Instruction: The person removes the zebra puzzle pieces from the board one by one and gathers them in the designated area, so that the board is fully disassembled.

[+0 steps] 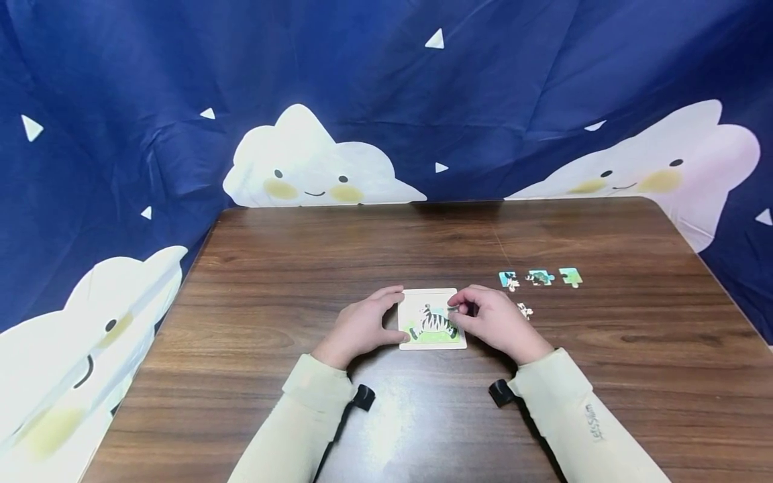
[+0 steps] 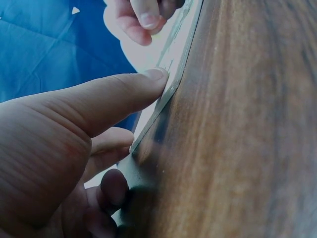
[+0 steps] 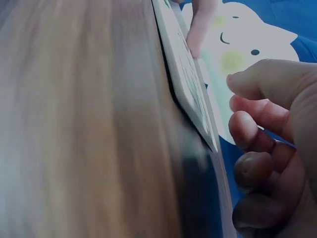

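A small puzzle board (image 1: 461, 341) with a white rim lies on the table, showing a partly assembled zebra picture (image 1: 436, 323). My left hand (image 1: 365, 327) holds the board's left side. Its thumb (image 2: 141, 88) presses on the rim at the near corner, and the other fingers lie along the left edge. Over the board's right side is my right hand (image 1: 492, 318), thumb and forefinger bent close together. In the right wrist view no piece shows at these fingertips (image 3: 242, 82); whether they pinch a small one edge-on is unclear.
Beyond my right hand lie three loose puzzle pieces: a zebra-head piece (image 1: 508, 280), a blue-and-green one (image 1: 540, 277) and a green one (image 1: 570, 276). Another piece (image 1: 525, 310) sits beside that hand, partly covered. The brown wooden table (image 1: 272, 268) meets a blue cloud-print curtain (image 1: 374, 60).
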The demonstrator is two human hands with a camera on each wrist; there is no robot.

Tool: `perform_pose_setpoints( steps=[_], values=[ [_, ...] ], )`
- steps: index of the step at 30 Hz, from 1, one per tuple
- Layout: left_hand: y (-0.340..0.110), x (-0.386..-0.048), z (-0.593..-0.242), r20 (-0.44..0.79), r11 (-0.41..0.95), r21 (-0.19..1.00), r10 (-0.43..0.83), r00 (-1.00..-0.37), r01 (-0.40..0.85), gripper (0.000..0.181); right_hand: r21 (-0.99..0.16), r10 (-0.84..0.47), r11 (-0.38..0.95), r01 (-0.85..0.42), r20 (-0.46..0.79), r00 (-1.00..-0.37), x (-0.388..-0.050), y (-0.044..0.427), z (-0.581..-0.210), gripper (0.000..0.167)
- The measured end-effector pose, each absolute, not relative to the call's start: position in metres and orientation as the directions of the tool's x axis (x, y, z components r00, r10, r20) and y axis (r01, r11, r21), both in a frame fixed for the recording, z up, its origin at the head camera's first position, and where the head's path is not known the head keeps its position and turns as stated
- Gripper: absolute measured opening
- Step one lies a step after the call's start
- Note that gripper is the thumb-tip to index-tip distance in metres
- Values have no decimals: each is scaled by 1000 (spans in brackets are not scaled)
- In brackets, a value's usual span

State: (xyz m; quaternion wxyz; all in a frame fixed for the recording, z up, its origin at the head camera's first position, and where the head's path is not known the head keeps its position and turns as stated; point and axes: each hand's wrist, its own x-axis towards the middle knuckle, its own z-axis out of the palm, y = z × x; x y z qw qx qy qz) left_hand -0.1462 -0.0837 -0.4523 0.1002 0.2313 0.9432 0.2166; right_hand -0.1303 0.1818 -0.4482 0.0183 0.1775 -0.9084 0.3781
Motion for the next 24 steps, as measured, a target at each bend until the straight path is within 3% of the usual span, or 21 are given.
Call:
perform_pose_setpoints(
  steps=[12, 24],
  values=[
    [-83, -146, -450, -96, 797, 467, 476, -874, 383, 79, -558, -325, 770, -308, 73, -943, -136, 157, -448, 15],
    [-84, -146, -449, -97, 795, 467, 480, -872, 386, 78, -525, -308, 815, -247, -30, -951, -138, 150, -443, 16]
  ],
)
